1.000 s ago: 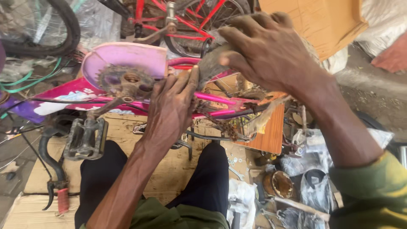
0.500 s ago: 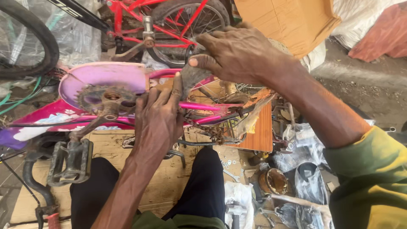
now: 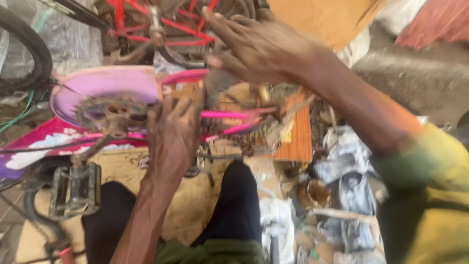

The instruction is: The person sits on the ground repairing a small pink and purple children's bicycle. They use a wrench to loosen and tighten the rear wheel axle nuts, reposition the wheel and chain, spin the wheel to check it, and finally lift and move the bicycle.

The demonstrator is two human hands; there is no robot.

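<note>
Two bare hands worked at the pink metal frame of a small overturned bicycle (image 3: 229, 116). The left hand (image 3: 171, 134) pressed flat on the frame tubes just right of the rusty toothed chainring (image 3: 111, 113), fingers spread and clasping nothing. The right hand (image 3: 256, 46) hovered farther off, over a blurred dark grey tool (image 3: 216, 83); whether its fingers gripped that tool could not be told. The step looked like bracing the frame; the next move would call for a steady left hand.

Pink bicycle frame (image 3: 229, 115), rusty chainring (image 3: 110, 111)
</note>
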